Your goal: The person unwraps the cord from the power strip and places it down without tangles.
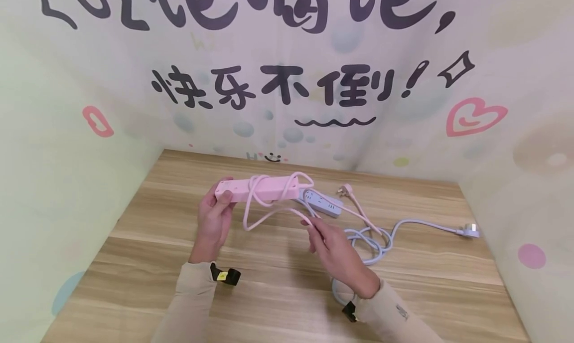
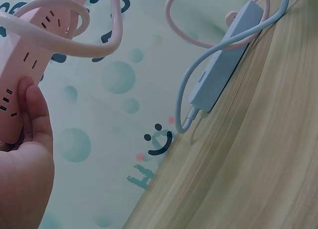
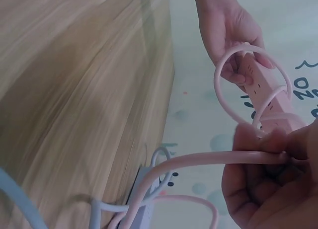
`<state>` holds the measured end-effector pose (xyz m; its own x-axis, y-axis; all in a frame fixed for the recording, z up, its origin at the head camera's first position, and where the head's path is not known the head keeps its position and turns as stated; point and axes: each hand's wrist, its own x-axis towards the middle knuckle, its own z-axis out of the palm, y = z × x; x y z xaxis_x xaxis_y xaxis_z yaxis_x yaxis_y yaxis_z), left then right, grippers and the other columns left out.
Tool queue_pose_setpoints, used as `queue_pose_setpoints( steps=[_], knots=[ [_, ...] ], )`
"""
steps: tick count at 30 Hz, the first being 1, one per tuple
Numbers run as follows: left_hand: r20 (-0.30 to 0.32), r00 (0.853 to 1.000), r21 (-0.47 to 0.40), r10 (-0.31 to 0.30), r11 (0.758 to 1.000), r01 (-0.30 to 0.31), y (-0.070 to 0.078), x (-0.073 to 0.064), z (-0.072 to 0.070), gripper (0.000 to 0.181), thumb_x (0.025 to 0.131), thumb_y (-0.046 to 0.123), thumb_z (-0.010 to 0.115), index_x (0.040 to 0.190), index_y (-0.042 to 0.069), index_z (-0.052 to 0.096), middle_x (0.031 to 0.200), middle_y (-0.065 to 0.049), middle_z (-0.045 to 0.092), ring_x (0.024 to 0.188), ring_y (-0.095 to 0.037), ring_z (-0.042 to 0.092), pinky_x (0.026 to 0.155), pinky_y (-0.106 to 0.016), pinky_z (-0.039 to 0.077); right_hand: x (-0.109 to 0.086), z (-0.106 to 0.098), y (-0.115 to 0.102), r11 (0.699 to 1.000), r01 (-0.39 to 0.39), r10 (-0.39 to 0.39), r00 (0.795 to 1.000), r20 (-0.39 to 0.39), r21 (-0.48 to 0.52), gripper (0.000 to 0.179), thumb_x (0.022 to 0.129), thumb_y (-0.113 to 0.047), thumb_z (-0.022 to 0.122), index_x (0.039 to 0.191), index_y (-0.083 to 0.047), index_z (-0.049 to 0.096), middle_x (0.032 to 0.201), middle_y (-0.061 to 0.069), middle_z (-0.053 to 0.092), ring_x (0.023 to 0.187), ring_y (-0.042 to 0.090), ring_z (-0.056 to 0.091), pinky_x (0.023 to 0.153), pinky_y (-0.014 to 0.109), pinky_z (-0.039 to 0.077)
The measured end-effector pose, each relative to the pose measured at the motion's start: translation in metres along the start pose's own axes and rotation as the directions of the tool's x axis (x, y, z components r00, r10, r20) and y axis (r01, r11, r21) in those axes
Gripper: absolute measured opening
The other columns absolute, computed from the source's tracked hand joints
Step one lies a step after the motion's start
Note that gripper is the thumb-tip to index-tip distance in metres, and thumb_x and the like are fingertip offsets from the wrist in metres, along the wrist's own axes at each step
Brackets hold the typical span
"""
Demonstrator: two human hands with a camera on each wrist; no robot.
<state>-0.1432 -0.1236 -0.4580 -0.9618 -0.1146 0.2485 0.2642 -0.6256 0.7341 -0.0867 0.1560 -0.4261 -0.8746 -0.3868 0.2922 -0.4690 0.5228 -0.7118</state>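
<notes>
A pink power strip (image 1: pixel 237 189) is held up over the table, its left end gripped by my left hand (image 1: pixel 215 214) between thumb and fingers. Its pink cord (image 1: pixel 252 223) loops loosely around the strip's body. My right hand (image 1: pixel 334 248) pinches that cord to the right of the strip, with the fingers curled in the right wrist view (image 3: pixel 268 174). From there the cord runs on to a pink plug (image 1: pixel 346 189) lying on the table. In the left wrist view, the strip's socket face (image 2: pixel 30 55) shows beside the left thumb.
Behind the pink strip lies a blue power strip (image 1: pixel 329 206) on the wooden table (image 1: pixel 157 223). Its blue cord (image 1: pixel 372 258) is coiled at the right, partly tangled with the pink cord, and ends in a blue plug (image 1: pixel 470 231). A printed backdrop (image 1: pixel 287 133) rises behind the table.
</notes>
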Motion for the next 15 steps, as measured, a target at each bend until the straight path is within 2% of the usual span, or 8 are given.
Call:
queue_pose_setpoints(
  steps=[5, 9, 12, 15],
  knots=[
    [-0.005, 1.0, -0.007, -0.012, 1.0, 0.011, 0.0, 0.0, 0.002, 0.022, 0.1, 0.0, 0.059, 0.121, 0.002, 0.065, 0.115, -0.006, 0.06, 0.102, -0.012, 0.061, 0.093, -0.02, 0.056, -0.004, -0.007, 0.002, 0.996, 0.093, -0.093, 0.996, -0.018, -0.003, 0.016, 0.106, -0.01, 0.053, 0.11, -0.011, 0.068, 0.06, 0.0, 0.057, 0.054, -0.001, 0.05, 0.055, 0.017, 0.047],
    [-0.016, 1.0, -0.017, -0.016, 1.0, 0.015, -0.001, 0.001, 0.004, 0.023, 0.099, -0.002, 0.059, 0.121, 0.0, 0.064, 0.114, -0.006, 0.061, 0.101, -0.013, 0.062, 0.094, -0.02, 0.056, -0.006, -0.012, 0.0, 0.989, 0.147, -0.147, 0.989, -0.017, 0.004, 0.017, 0.105, -0.006, 0.054, 0.11, -0.011, 0.069, 0.064, -0.001, 0.057, 0.057, 0.001, 0.051, 0.057, 0.016, 0.047],
    [-0.042, 0.999, 0.008, -0.023, 1.0, 0.024, -0.001, 0.001, 0.004, 0.024, 0.099, -0.003, 0.06, 0.122, -0.001, 0.064, 0.113, -0.006, 0.062, 0.101, -0.013, 0.063, 0.093, -0.02, 0.057, -0.008, -0.014, -0.002, 0.984, 0.179, -0.179, 0.983, -0.039, -0.004, 0.019, 0.103, -0.004, 0.056, 0.112, -0.011, 0.071, 0.07, -0.004, 0.058, 0.06, -0.001, 0.045, 0.059, 0.016, 0.046],
    [-0.073, 0.996, 0.069, -0.044, 0.996, 0.049, -0.001, 0.002, 0.004, 0.027, 0.098, -0.005, 0.059, 0.125, -0.003, 0.061, 0.115, -0.005, 0.062, 0.103, -0.012, 0.062, 0.094, -0.02, 0.056, -0.009, -0.015, -0.006, 0.98, 0.194, -0.191, 0.979, -0.069, 0.035, 0.02, 0.101, -0.001, 0.058, 0.111, -0.009, 0.073, 0.07, -0.005, 0.055, 0.061, -0.003, 0.039, 0.056, 0.015, 0.042]
  ],
)
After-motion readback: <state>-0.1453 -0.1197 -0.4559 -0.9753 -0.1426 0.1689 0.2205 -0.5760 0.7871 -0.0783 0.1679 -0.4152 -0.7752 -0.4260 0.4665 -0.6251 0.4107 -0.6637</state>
